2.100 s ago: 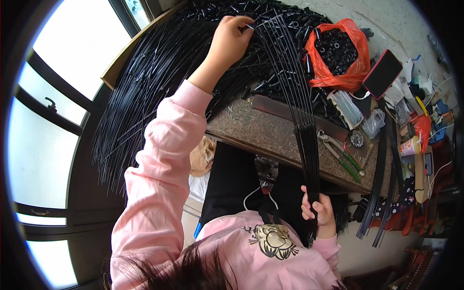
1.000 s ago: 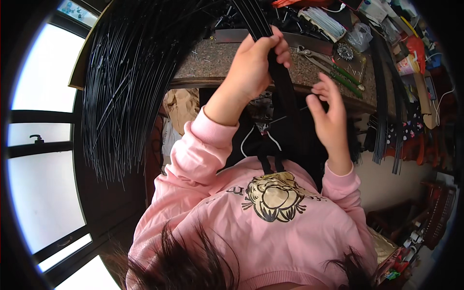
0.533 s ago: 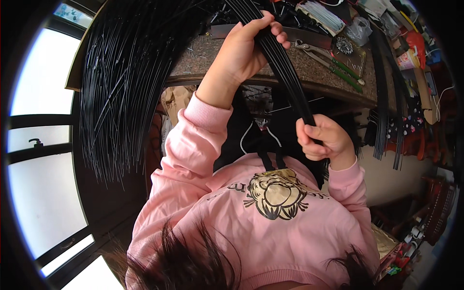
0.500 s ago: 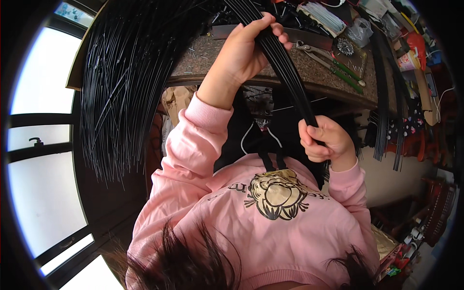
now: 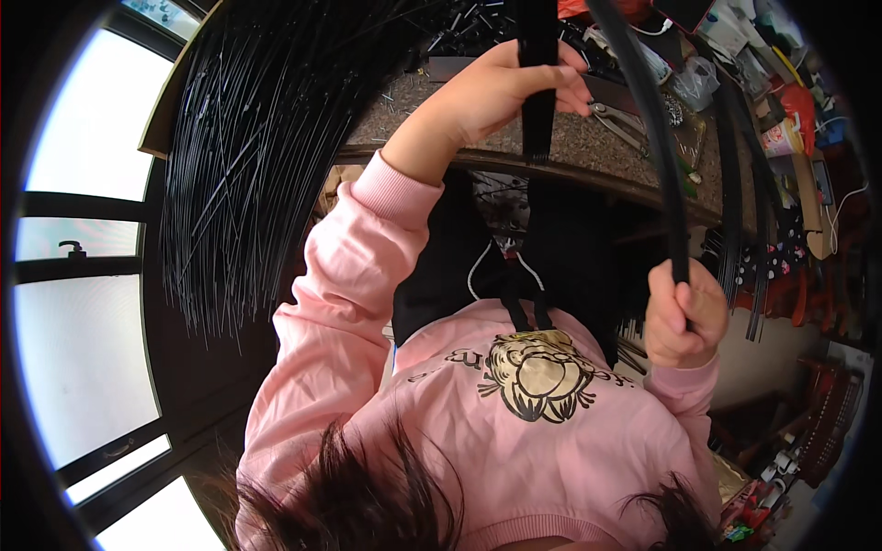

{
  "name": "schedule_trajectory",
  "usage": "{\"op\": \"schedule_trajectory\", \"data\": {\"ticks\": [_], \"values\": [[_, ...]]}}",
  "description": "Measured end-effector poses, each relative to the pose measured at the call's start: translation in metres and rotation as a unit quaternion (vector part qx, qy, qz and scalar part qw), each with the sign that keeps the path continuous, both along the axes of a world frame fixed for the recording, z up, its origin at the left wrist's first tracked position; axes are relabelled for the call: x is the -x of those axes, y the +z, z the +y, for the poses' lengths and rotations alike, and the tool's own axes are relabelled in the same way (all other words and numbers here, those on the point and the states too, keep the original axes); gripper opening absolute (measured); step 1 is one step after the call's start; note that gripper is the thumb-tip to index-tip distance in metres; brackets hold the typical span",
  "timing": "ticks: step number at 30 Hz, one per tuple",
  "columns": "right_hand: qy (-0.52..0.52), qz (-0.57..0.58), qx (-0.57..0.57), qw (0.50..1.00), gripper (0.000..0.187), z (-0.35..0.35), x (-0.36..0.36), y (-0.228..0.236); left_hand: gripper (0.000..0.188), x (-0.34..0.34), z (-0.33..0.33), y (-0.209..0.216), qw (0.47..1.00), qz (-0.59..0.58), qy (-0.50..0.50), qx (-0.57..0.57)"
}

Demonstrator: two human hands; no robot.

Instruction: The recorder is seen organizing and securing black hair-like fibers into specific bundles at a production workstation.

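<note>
A flat bundle of thin black strands [image 5: 537, 124] hangs over the table's near edge, its cut lower end pointing at me. My left hand [image 5: 514, 87] pinches it, thumb across the front and fingers behind, the fingertips showing on the right side. Farther right, my right hand [image 5: 684, 317] is closed round the lower end of another black strand bundle [image 5: 657, 119]. That bundle curves up and away past the top of the picture, where its far end is out of sight. Both hands are above my lap.
A thick mass of long black strands [image 5: 248, 184] droops over the table's left side. On the speckled tabletop [image 5: 413, 119] lie small clippings, pliers [image 5: 616, 119] and a clear plastic bag [image 5: 695, 84]. More strands [image 5: 730, 184] hang at the right edge. Windows [image 5: 87, 354] line the left.
Both hands were on one slanting bundle; now each holds a separate one. My right hand has moved right and toward me. The left hand's bundle now hangs almost straight.
</note>
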State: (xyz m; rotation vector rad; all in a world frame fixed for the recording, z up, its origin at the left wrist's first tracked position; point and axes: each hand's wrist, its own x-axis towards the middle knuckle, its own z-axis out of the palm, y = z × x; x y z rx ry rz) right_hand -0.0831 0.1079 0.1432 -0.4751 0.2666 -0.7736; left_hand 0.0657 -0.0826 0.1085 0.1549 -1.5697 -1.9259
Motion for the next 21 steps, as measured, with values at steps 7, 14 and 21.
{"op": "schedule_trajectory", "data": {"ticks": [7,14,21], "values": [[0.005,-0.011,0.014,1.0,0.025,0.014,0.01,0.024,0.013,0.009,-0.012,0.002,0.943,-0.142,-0.018,0.299],[0.015,0.007,0.028,0.999,0.025,0.024,0.02,0.011,0.011,0.016,-0.038,-0.013,0.904,-0.178,0.036,0.387],[-0.043,0.056,0.089,0.993,0.025,0.021,0.012,-0.024,0.013,0.014,-0.058,-0.024,0.877,-0.253,0.041,0.407]]}}
